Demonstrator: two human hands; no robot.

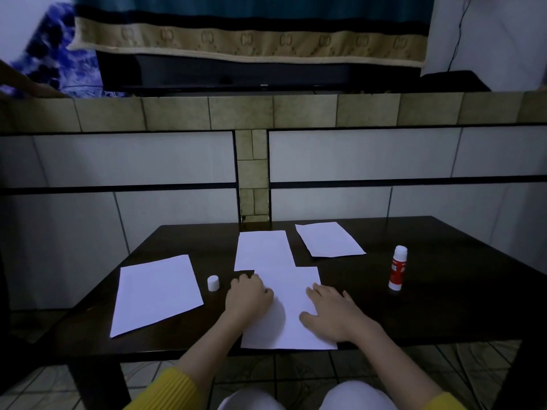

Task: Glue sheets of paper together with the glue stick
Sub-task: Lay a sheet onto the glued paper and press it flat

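Note:
A white sheet (291,294) lies near the front edge of the dark table (444,315), its far edge overlapping a second sheet (262,248) behind it. My left hand (248,294) rests on the near sheet's left side, fingers curled and pressing down. My right hand (331,309) lies flat with fingers spread on the sheet's right side. A red-and-white glue stick (397,267) stands upright and uncapped to the right, apart from both hands. Its white cap (213,283) sits left of my left hand.
A loose white sheet (157,292) lies at the table's left, another loose sheet (329,239) at the back right. A tiled wall with a ledge rises just behind the table. My knees show below the front edge.

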